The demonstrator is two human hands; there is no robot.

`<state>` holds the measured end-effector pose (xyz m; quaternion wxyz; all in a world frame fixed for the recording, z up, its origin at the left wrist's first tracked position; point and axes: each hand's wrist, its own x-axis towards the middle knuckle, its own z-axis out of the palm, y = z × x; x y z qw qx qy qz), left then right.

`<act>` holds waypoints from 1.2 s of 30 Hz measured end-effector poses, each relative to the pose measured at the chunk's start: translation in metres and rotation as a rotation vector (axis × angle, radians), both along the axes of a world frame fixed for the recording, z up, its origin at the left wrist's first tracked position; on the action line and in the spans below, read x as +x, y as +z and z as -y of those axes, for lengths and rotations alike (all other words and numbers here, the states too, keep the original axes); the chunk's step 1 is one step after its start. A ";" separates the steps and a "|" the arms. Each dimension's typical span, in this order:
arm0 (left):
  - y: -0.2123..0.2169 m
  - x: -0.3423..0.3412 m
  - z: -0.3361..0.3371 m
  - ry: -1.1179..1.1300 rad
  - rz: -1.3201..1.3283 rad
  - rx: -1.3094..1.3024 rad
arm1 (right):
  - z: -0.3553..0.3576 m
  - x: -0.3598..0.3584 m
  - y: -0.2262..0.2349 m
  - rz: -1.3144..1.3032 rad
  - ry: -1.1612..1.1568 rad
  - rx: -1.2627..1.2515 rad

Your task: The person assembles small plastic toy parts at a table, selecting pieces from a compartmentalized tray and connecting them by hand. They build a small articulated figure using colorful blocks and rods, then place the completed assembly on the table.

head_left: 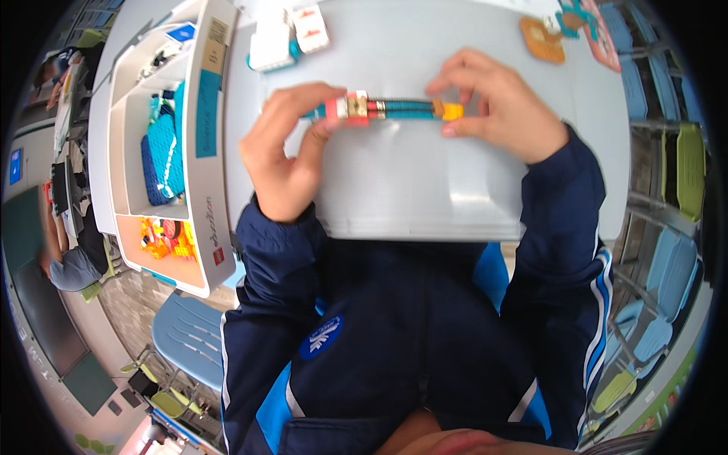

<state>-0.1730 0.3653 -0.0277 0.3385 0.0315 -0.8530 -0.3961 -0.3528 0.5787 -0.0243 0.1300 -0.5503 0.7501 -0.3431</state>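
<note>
At 12 o'clock of the view, over the grey desk (409, 189), both hands hold a rod of bricks (390, 109) flat and horizontal, just above the desk top. Left hand (284, 152): wrist bent in, thumb under and fingers curled over the pink end, grip pinching the rod there. Right hand (493, 102): palm down, fingertips pressed together on the yellow end, pinching it. Middle of the rod is teal with a red and tan block near the left hand. Both forearms come up from 6 o'clock in dark blue sleeves (561, 227).

At 9 o'clock, a white sorting tray (206, 189) sits on the desk's left edge. Middle compartment: teal and dark blue parts (163, 155). Lower compartment: orange and yellow parts (167, 236). Top compartment: small pieces, too small to tell.

At 11–12 o'clock, two white boxes (288, 34) lie near the far edge. At 1 o'clock, a tan flat piece (542, 39), partly cut off by the rim.

Rod's underside and the left thumb tip are hidden.
</note>
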 end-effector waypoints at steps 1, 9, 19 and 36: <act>0.001 0.000 0.000 -0.007 -0.009 0.040 | 0.001 -0.003 0.002 0.051 0.002 0.023; -0.002 0.007 0.002 0.025 -0.132 0.252 | 0.007 0.003 0.019 0.968 -0.062 -0.029; -0.007 0.009 0.001 0.040 -0.162 0.290 | 0.010 0.008 0.014 1.265 -0.041 -0.119; -0.014 0.013 0.009 0.093 -0.202 0.095 | 0.010 0.011 0.010 1.218 0.011 -0.152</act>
